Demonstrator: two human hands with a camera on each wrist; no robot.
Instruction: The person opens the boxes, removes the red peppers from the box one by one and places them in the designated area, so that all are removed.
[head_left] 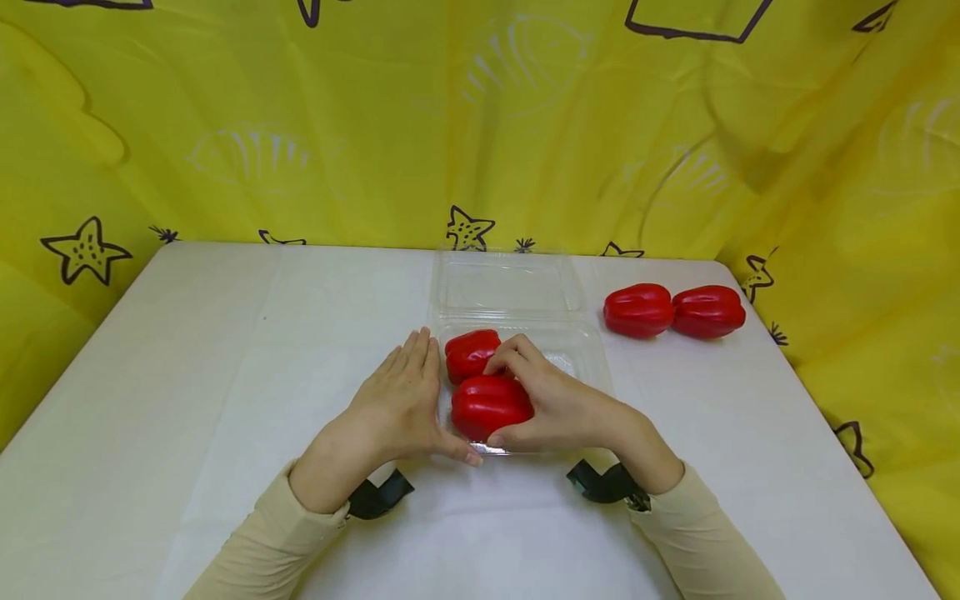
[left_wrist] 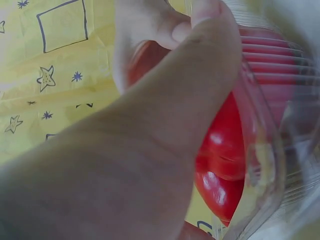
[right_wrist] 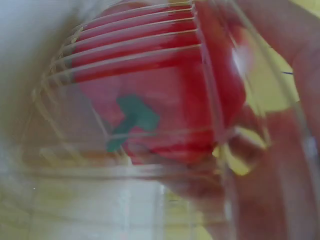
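Note:
A clear plastic clamshell container (head_left: 592,354) lies on the table with its lid (head_left: 510,285) folded back, away from the person. Two red bell peppers are in its left half: a far pepper (head_left: 470,353) and a near pepper (head_left: 487,408). My right hand (head_left: 555,400) grips the near pepper, fingers over its far side and thumb at the front. Flat along the container's left side rests my left hand (head_left: 393,408), fingers straight and thumb stretched along the front edge. A green stem (right_wrist: 135,117) shows through the ribbed plastic in the right wrist view.
Two more red peppers, one (head_left: 639,310) beside the other (head_left: 708,312), lie at the back right of the white table (head_left: 165,375). Behind the table hangs a yellow patterned curtain (head_left: 375,125), which also borders both sides.

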